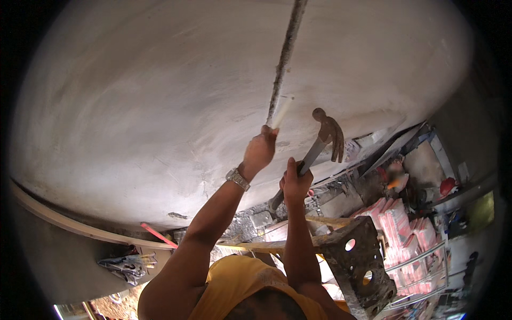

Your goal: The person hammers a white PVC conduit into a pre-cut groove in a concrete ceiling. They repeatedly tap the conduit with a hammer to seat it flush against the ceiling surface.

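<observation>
A claw hammer (pixel 314 152) is in my right hand (pixel 297 184), which is wrapped round its dark handle. Its metal head is raised, apart from the wall, with the claw on the right. My left hand (pixel 260 149), with a metal watch on the wrist, is closed round the lower end of a short white pipe (pixel 283 113) against the pale plastered wall (pixel 160 101). A narrow rough groove (pixel 284 58) runs down the wall to that hand. Near the pipe's upper end is a small dark nail-like piece; its exact kind is unclear.
A stained scaffold or ladder top with round holes (pixel 360 266) stands close at my right. Stacked red-and-white bags (pixel 397 229) lie below on the right. Rubble (pixel 248 226) lines the wall's foot. A red bar (pixel 158 234) and a bundled dark cloth (pixel 128 265) are at left.
</observation>
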`<state>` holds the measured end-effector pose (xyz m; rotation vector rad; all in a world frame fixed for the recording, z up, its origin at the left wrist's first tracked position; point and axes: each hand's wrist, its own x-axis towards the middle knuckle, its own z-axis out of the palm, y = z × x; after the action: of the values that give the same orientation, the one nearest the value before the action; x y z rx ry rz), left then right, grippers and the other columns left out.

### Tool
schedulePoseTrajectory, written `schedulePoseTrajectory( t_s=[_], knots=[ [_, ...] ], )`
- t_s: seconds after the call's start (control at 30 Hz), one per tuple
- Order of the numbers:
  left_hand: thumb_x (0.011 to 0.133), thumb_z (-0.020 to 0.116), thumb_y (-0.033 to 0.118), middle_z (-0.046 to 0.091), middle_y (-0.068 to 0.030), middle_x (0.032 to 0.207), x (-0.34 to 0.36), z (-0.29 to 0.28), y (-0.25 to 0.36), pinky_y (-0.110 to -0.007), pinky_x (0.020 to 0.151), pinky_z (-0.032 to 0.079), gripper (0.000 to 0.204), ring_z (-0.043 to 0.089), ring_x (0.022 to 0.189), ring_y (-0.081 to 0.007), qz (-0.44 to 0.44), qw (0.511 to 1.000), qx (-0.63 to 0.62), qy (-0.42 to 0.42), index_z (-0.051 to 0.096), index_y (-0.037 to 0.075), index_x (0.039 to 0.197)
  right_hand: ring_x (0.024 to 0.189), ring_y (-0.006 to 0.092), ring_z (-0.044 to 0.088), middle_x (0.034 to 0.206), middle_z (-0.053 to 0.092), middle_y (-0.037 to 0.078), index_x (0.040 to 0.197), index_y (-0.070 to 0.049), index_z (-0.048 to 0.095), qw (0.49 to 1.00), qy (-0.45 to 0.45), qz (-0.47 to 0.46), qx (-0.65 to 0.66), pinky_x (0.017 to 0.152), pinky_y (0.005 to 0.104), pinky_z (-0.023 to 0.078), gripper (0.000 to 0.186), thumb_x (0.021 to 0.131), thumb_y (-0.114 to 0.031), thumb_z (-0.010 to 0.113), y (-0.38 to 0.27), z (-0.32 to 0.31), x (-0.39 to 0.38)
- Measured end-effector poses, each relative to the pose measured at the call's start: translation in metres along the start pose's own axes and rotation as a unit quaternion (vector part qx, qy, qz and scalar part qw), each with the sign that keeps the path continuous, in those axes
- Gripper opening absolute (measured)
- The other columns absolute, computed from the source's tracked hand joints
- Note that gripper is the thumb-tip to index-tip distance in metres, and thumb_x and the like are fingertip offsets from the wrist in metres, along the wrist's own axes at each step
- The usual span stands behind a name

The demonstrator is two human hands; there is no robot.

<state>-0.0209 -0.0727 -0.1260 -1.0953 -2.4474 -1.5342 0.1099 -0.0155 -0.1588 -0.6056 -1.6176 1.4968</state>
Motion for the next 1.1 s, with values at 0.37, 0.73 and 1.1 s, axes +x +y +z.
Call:
schedulePoseTrajectory(
  t_s=[0.37, 0.73, 1.1],
  knots=[
    [0.102, 0.039, 0.038, 0.060, -0.0251, 0.064, 0.028, 0.010, -0.027, -0.058, 0.051, 0.043, 0.034, 0.057, 0.063, -0.0505, -0.026, 0.998, 0.038, 0.029, 0.040, 0.005, 0.096, 0.037, 0.0043, 0.030, 0.051, 0.037, -0.005, 0.073, -0.010, 0.042, 0.998, -0.023, 0.048, 0.038, 0.034, 0.0228, 0.026, 0.030, 0.096, -0.021, 0.058, -0.010, -0.008, -0.021],
    [0.103, 0.037, 0.037, 0.059, -0.0259, 0.064, 0.031, 0.011, -0.043, -0.058, 0.051, 0.042, 0.032, 0.057, 0.064, -0.0509, -0.002, 0.999, 0.043, 0.014, 0.039, 0.006, 0.098, 0.047, 0.0100, 0.038, 0.057, 0.043, -0.001, 0.073, -0.006, 0.047, 0.965, 0.046, -0.257, 0.027, 0.046, 0.0261, 0.034, 0.027, 0.095, -0.018, 0.058, -0.008, 0.033, 0.036],
    [0.102, 0.038, 0.036, 0.060, -0.0283, 0.068, 0.031, 0.003, -0.047, -0.061, 0.054, 0.041, 0.030, 0.056, 0.067, -0.0528, -0.027, 0.997, 0.063, -0.017, 0.039, 0.006, 0.098, 0.052, 0.0113, 0.046, 0.055, 0.050, 0.003, 0.069, 0.003, 0.054, 0.994, 0.041, 0.004, 0.101, 0.049, 0.0328, 0.035, 0.036, 0.096, -0.021, 0.055, -0.027, 0.045, 0.038]
  ],
)
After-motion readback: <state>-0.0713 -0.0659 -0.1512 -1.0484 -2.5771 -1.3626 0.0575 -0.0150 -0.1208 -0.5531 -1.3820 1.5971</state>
